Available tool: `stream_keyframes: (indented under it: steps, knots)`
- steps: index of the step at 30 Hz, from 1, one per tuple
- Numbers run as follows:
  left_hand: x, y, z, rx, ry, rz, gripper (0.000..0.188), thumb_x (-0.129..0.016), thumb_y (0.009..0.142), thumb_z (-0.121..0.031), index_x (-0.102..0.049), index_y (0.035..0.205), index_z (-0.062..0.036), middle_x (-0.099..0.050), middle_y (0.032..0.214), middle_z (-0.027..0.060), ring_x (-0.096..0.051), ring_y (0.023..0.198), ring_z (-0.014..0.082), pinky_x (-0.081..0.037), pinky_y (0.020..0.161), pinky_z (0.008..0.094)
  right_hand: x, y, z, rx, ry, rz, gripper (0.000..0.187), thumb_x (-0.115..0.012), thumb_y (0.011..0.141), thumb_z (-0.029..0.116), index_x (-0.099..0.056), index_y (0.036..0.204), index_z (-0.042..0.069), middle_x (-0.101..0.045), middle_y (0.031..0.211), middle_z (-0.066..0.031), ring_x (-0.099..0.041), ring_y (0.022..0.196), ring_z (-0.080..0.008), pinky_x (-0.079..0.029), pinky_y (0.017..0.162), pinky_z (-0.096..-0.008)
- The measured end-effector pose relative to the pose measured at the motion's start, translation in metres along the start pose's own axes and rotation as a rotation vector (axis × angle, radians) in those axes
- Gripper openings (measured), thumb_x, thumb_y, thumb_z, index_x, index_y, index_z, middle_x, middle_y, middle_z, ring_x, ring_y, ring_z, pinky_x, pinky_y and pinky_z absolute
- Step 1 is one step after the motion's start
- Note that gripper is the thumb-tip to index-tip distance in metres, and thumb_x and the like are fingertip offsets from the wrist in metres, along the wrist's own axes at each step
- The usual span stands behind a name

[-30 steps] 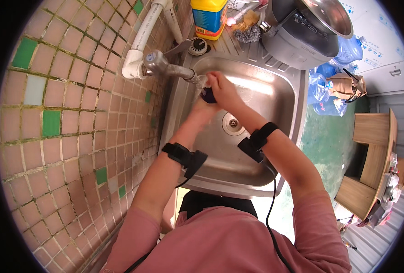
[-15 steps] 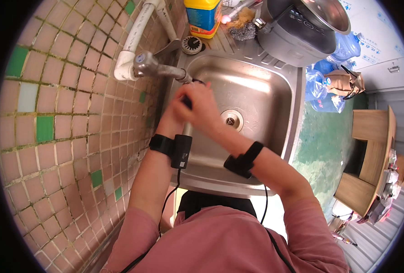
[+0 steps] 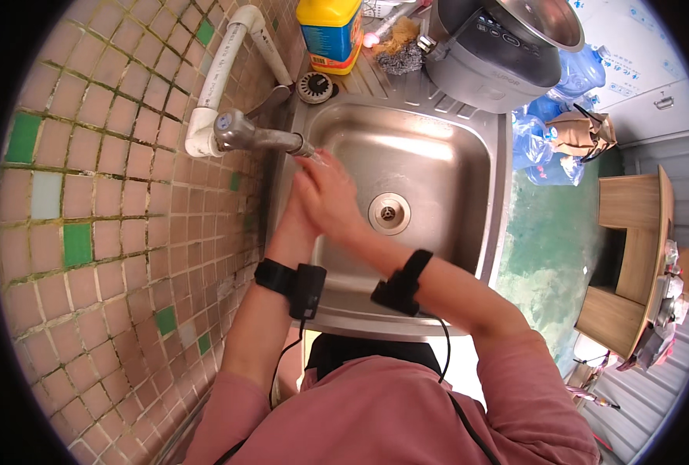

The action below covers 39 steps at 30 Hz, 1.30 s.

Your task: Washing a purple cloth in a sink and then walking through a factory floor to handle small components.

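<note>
My hands are pressed together just below the spout of the metal faucet, at the left side of the steel sink. On top lies my right hand, its fingers stretched out across the other hand and somewhat blurred. Partly covered beneath it is my left hand, whose fingers I cannot make out. Water appears to run from the spout over the fingertips. Nothing held shows between the palms. A black strap with a small box sits on each wrist.
White pipe runs along the tiled wall on the left. Behind the sink stand a yellow-and-blue jug, a round dark-and-white strainer, steel wool and a grey rice cooker. Blue plastic bottles are at the right.
My hands have come closer together, and the dark gap between them is gone. They sit slightly lower, below the spout. The whole view has shifted a little.
</note>
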State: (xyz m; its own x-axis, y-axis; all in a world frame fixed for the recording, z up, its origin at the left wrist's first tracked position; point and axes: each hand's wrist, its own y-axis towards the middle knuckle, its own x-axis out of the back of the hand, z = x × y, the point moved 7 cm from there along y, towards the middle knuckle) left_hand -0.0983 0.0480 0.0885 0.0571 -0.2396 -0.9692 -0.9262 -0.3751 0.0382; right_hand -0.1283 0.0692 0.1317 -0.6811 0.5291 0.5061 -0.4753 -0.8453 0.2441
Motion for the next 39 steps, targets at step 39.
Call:
stream_keyframes:
  steps: [39]
  knots:
    - [-0.040, 0.023, 0.028, 0.251, 0.157, -0.431, 0.051, -0.034, 0.098, -0.039, -0.035, 0.140, -0.0090, -0.043, 0.139, 0.0096, -0.040, 0.129, 0.0249, -0.031, 0.108, 0.0451, 0.048, 0.034, -0.061, -0.523, 0.258, -0.268, 0.050, -0.051, 0.088, 0.044, -0.050, 0.129, 0.016, -0.054, 0.124, -0.0153, -0.049, 0.118, -0.0335, -0.037, 0.097, -0.0486]
